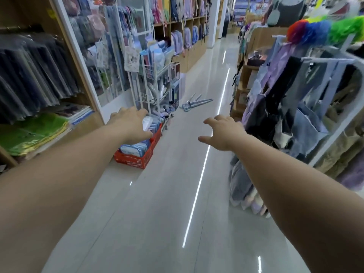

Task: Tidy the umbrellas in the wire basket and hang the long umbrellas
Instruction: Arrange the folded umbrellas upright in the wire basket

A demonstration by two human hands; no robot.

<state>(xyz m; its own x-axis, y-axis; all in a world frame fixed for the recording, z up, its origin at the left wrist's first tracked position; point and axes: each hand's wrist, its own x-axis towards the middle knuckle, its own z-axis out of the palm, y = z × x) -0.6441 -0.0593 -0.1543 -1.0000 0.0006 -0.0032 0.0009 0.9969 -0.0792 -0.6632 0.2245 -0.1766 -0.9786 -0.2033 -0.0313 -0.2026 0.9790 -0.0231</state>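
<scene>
Nearest to me: both arms are stretched straight out down the aisle. The left hand (130, 123) is loose w/ fingers relaxed and nothing in it. It hangs in front of the red crate (137, 156), which sits on the floor (157, 213) against the shelf (39, 119) on the left. The right hand (224, 133) has its fingers spread wide, also empty, out over the middle of the aisle. My guess is they're both out like that bc the person is walking up and reaching ahead, nothing's close enough to grab yet.

Just past the crate is the white wire basket (155, 87), a tiered stand up against the shelving. The bottom tier has a jumble of bluish stuff that's prob the short folded umbrellas, but it's too blurry to say for sure. Looks messy tbh, so that part seems undone.

Beyond that, the long umbrellas (197, 104) lie flat on the floor, just beside the foot of the stand and well apart from both hands. They're a small bunch w/ the curved handles together at the stand end. Tips fan out away from it, pointing across the aisle and further down. So the long axis runs diagonal, near-left to far-right. They're closed, none hung yet afaict.

IMO grab them by the handle end, since that's the end nearest the stand.
</scene>
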